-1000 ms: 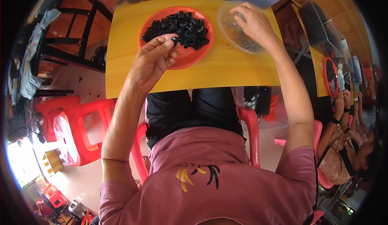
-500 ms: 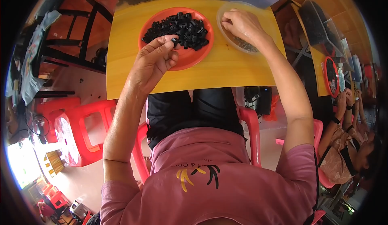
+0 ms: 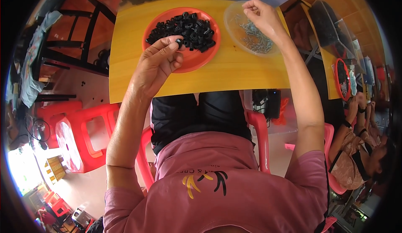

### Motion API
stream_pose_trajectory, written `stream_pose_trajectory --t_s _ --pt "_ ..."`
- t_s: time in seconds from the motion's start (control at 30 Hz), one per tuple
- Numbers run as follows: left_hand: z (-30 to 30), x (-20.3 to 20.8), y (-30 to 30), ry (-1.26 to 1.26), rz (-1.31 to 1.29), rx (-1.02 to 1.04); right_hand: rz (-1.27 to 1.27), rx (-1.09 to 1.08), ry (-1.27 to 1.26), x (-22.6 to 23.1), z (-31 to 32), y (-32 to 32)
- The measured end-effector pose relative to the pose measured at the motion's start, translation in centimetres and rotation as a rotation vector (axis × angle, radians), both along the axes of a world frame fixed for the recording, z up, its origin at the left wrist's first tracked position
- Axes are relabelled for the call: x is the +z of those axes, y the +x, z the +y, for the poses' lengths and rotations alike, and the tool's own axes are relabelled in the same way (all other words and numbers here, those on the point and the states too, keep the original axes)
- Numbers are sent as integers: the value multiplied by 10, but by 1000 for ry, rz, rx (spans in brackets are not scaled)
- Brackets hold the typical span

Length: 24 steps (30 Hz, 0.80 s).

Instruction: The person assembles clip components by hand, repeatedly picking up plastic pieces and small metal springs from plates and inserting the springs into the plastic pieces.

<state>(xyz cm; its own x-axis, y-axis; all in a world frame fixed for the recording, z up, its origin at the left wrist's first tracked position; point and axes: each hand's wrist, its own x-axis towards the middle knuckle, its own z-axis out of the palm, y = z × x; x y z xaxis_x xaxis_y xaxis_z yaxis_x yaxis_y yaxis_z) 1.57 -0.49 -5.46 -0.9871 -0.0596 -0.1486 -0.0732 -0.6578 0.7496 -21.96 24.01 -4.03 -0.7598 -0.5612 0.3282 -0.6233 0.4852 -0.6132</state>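
Left hand (image 3: 158,60) pinches 1 black part (image 3: 179,42) above plate (image 3: 196,60)

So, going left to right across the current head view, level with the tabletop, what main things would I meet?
Black metal frame → red-orange plate heaped with black parts → clear round dish with small metal pieces → red tray on the neighbouring table.

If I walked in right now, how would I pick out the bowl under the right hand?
Find the yellow table, upper middle of the picture. Near its right edge, under the right hand, sits a round bowl. Unlike the orange plate of black parts to its left, it is see-through and holds small silvery bits.
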Motion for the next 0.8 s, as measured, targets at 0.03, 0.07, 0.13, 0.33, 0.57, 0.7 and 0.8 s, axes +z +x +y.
stream_pose_trajectory --t_s 0.03,0.07,0.13,0.33,0.57,0.7,0.8 --pt "0 0 0 -4 4 -1 7 7 -13 -1 1 0" --pt "0 -1 0 -6 5 -4 8 4 -15 -3 2 -3" --pt "-1 -1 -1 -7 7 -13 67 -18 91 -7 5 -8" --pt "-1 0 2 -20 0 0 -2 -49 468 10 -14 15" --pt "7 6 6 -50 30 -2 262 -24 485 -12 -28 16" --pt "9 1 9 -33 114 -63 263 -21 451 -13 -25 14" --pt "18 7 12 -51 109 -45 137 -23 313 -16 -19 7"
